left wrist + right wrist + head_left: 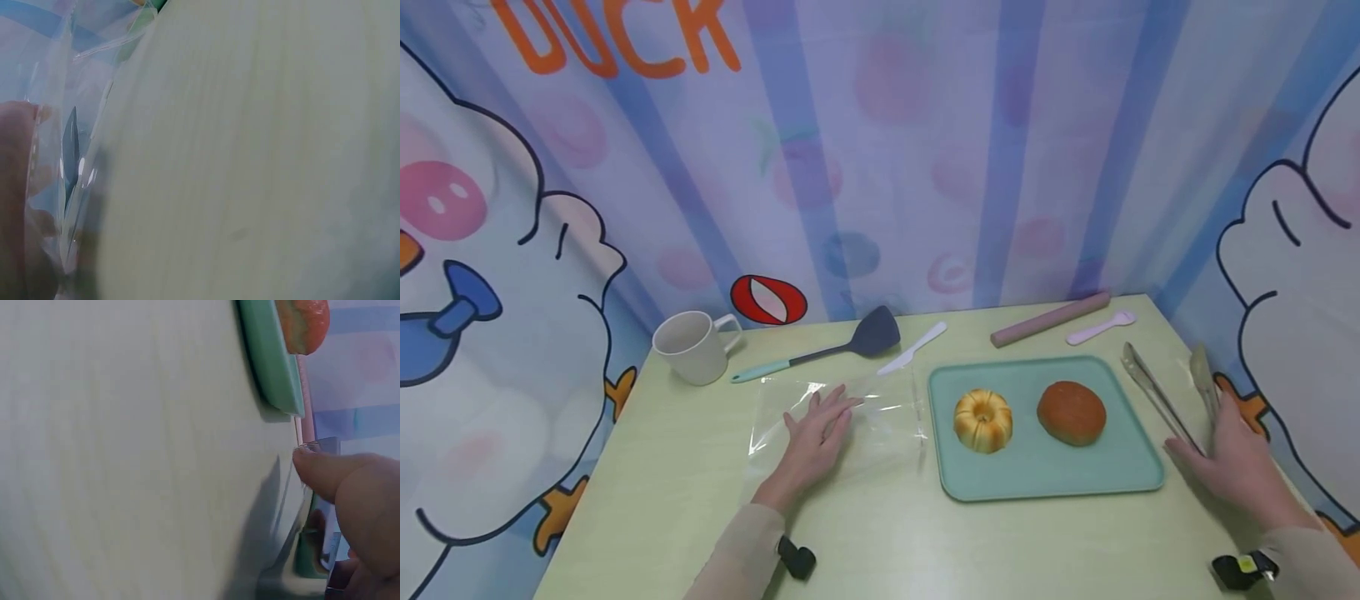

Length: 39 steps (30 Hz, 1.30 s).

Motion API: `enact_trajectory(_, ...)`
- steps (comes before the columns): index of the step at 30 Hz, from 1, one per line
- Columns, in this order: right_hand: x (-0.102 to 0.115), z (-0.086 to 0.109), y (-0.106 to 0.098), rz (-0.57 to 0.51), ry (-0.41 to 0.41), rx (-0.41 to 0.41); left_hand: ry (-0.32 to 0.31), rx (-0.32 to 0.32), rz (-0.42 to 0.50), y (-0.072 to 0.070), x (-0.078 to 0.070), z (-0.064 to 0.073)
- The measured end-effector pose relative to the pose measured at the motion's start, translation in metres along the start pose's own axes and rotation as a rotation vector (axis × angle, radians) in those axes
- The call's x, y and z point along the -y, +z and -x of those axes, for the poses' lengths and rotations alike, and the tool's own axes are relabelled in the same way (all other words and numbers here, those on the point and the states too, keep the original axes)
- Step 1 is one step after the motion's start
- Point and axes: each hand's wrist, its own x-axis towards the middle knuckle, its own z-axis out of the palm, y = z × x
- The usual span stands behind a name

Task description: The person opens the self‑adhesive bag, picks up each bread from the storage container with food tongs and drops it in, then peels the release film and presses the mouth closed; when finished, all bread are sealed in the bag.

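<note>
My left hand (pixel 820 437) rests palm down on a clear plastic bag (pixel 887 421), its fingers spread in the head view. From the left wrist, crinkled film of the bag (pixel 94 169) shows between the camera and the fingertips. At the right edge of the table, my right hand (pixel 1236 458) grips metal tongs (pixel 1159 402) near their rear end, and their two arms stand apart. Beside them, a green tray (pixel 1037 479) carries a ridged golden bread (pixel 983 423) and a smooth brown bun (pixel 1071 414). The right wrist view shows the thumb (pixel 337 478) against shiny metal.
Along the back lie a spatula (pixel 872 333) with a dark blade, a white plastic knife (pixel 913 348), a brownish-pink rod (pixel 1048 320) and a small pink spoon-like utensil (pixel 1101 328). A pale mug (pixel 692 350) stands at the back left. Printed curtains enclose the table (pixel 647 500).
</note>
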Motion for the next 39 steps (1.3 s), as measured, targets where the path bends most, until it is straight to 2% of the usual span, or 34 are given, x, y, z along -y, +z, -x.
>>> enact_trajectory(3, -0.004, 0.0, -0.001, 0.021, 0.05, 0.051, -0.002, 0.002, 0.001, 0.001, 0.0, 0.0)
enact_trajectory(9, -0.009, 0.001, -0.002, 0.045, 0.052, 0.017, -0.009, 0.003, 0.004, 0.002, 0.0, 0.001)
enact_trajectory(16, -0.01, 0.001, -0.007, 0.006, 0.078, 0.047, -0.012, 0.006, -0.003, 0.001, 0.0, 0.0)
enact_trajectory(24, -0.009, 0.001, -0.007, 0.058, 0.029, -0.012, -0.015, 0.013, 0.001, -0.001, -0.001, 0.0)
enact_trajectory(29, -0.008, 0.003, -0.014, 0.02, 0.031, -0.052, -0.01, 0.011, -0.004, -0.001, 0.0, 0.0)
enact_trajectory(35, 0.002, 0.006, -0.022, -0.031, 0.001, -0.087, -0.003, 0.001, -0.011, -0.001, 0.002, -0.001)
enact_trajectory(39, 0.01, 0.007, -0.026, -0.049, -0.055, -0.081, 0.002, -0.014, -0.013, 0.0, 0.003, -0.002)
